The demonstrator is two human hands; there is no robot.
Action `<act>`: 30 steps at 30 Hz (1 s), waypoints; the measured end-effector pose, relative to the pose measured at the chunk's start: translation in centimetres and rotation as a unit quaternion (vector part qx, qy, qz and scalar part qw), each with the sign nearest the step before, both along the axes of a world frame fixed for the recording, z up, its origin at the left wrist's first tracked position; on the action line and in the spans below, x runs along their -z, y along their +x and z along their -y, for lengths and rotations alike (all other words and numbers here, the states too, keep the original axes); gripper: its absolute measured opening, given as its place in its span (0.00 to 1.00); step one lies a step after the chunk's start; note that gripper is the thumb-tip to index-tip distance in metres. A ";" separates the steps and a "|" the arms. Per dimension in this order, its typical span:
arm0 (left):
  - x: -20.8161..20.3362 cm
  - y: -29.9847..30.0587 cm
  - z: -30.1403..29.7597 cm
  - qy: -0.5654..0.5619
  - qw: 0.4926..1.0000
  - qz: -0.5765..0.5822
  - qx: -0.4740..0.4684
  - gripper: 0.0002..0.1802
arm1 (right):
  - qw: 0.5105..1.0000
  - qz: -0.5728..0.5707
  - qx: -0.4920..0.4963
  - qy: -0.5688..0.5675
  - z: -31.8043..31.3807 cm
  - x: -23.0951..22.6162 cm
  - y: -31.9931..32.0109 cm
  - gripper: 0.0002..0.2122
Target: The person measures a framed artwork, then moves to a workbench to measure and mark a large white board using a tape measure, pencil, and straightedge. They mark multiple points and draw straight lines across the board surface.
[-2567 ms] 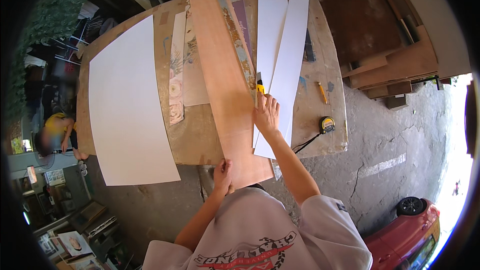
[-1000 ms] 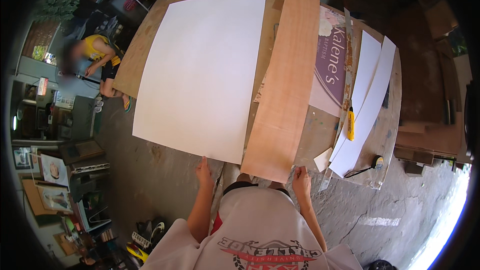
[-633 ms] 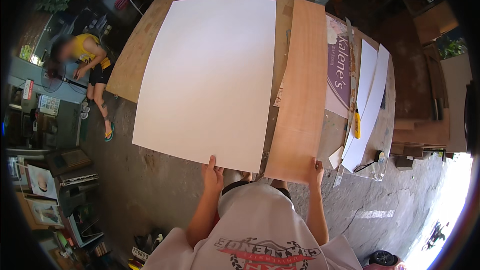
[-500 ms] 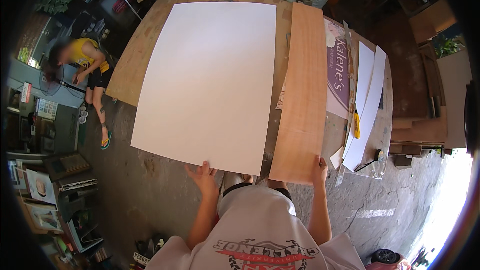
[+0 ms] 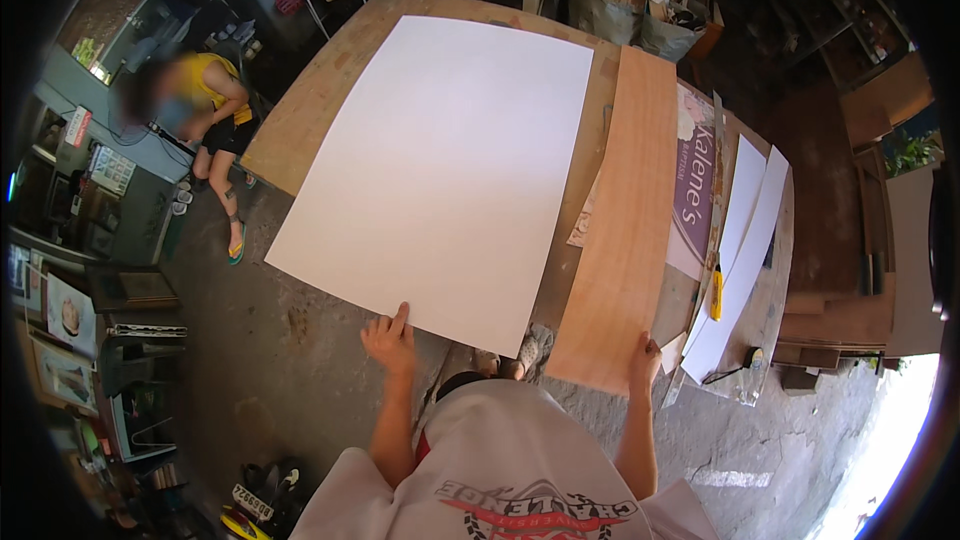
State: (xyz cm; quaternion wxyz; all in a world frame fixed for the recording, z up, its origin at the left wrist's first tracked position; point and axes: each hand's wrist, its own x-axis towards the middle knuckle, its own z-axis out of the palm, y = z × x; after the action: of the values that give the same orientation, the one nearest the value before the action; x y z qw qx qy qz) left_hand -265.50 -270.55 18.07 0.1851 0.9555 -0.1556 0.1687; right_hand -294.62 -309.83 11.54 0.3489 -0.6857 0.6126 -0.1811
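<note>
A large white sheet [image 5: 440, 180] lies on the worktable, its near edge reaching past the table toward me. My left hand [image 5: 390, 342] holds that near edge, one digit on top and the other fingers partly hidden. To the right, a long thin plywood strip [image 5: 620, 230] lies across the table and also overhangs it. My right hand [image 5: 645, 360] is closed on the strip's near right corner. Further right are a yellow utility knife [image 5: 716, 295], two narrow white strips [image 5: 735, 250] and a tape measure [image 5: 752, 358].
A purple printed board [image 5: 692, 180] is partly under the plywood strip. The wooden worktable [image 5: 290, 145] extends behind the sheets. A person in a yellow top [image 5: 212, 95] sits at the left. Framed pictures [image 5: 70, 310] stand at lower left, filled sacks [image 5: 608, 10] behind the table.
The whole view has shifted, so the table and sheets appear tilted and lower. My left hand has turned at the white sheet's edge; my right hand stays on the plywood corner.
</note>
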 end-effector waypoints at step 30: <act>-54.7 51.4 -4.7 -0.415 0.833 0.252 0.267 0.16 | 0.989 0.101 0.104 -0.033 -16.4 -3.1 25.0 0.29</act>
State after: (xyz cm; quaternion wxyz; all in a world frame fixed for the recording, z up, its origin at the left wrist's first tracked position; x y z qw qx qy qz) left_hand -214.06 -265.86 72.77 0.5564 0.6348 -0.3614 0.3960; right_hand -269.57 -293.47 14.66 0.3656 -0.6076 0.6360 -0.3044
